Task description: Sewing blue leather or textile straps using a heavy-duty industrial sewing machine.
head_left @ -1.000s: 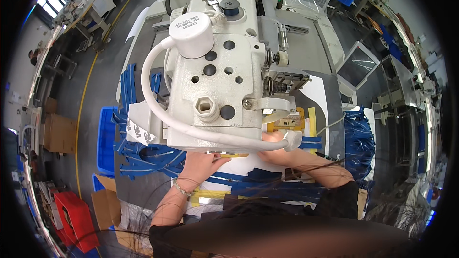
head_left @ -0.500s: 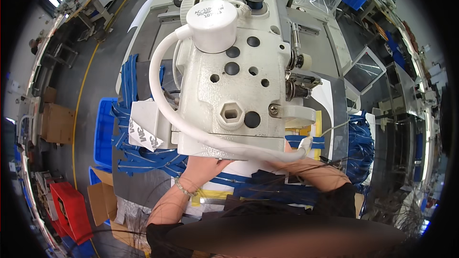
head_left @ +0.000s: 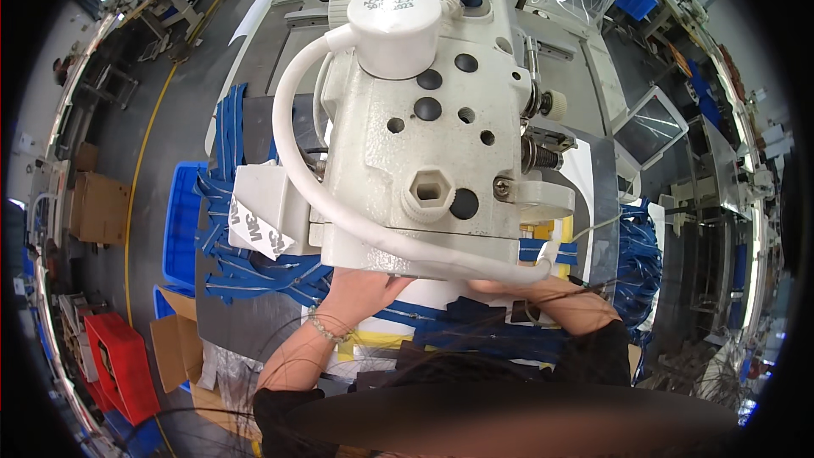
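Observation:
A large off-white industrial sewing machine point(head_left: 381, 144) fills the middle and hides much of the work under its head. My left hand point(head_left: 360, 293) reaches beneath its front edge, a beaded bracelet point(head_left: 324, 326) on the wrist. From the other side my right hand point(head_left: 509, 290) comes in under the same edge. The fingers of both hands are mostly hidden, so what they hold does not show. Just in front of my left hand runs a blue zipper strip point(head_left: 407, 314), and dark blue fabric point(head_left: 479, 322) lies between my forearms.
Blue zipper strips heap at the left point(head_left: 263, 276) and hang in a bundle at the right point(head_left: 638, 254). A thick white tube point(head_left: 284, 127) loops across the machine. Blue bins point(head_left: 181, 233), an open cardboard box point(head_left: 176, 339) and a red crate point(head_left: 123, 365) stand at the left.
The machine appears slightly farther right and higher in the picture, as the view has shifted. My hands stay under the machine's front edge, with the right hand's visible part changed slightly.

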`<state>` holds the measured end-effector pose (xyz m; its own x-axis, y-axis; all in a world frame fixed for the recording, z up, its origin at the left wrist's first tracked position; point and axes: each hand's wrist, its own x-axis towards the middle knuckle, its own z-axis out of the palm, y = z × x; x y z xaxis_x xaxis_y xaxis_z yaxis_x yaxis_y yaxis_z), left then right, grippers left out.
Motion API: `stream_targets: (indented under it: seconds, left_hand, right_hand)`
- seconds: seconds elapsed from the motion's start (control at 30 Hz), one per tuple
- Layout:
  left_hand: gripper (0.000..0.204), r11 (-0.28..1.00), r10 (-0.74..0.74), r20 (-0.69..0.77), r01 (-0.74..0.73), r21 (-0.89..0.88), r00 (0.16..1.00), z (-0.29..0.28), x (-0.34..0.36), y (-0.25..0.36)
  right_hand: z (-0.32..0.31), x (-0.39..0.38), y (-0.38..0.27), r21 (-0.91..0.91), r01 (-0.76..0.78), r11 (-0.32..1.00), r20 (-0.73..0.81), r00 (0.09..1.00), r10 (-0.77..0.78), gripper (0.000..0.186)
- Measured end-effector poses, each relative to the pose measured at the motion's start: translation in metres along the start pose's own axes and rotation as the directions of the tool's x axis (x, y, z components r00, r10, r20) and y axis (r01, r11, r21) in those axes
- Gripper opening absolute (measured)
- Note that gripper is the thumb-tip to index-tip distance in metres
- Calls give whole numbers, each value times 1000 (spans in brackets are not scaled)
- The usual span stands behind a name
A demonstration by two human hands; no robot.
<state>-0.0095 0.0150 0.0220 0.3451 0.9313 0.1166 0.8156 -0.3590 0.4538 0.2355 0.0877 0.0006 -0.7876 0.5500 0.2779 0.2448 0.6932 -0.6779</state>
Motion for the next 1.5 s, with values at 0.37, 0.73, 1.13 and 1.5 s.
stream_targets:
  seconds: [0.37,0.73,1.13,1.5]
  left_hand:
    - [25,995,97,4,-97,33,995,-5,8,10]
    - [29,993,119,-3,-119,-19,993,7,11,12]
    - [33,973,92,-51,-79,219,994,8,10,14]
    - [28,922,377,-352,-311,233,856,-3,12,20]
  right_hand:
    - [-10,-7,-24,-514,241,823,84,969,-231,14]
    - [-34,-1,-19,-483,26,875,-149,982,-112,28]
    - [-11,-17,-42,325,-221,920,-279,907,316,9]
    - [-9,-17,-83,550,151,821,-23,986,-166,14]
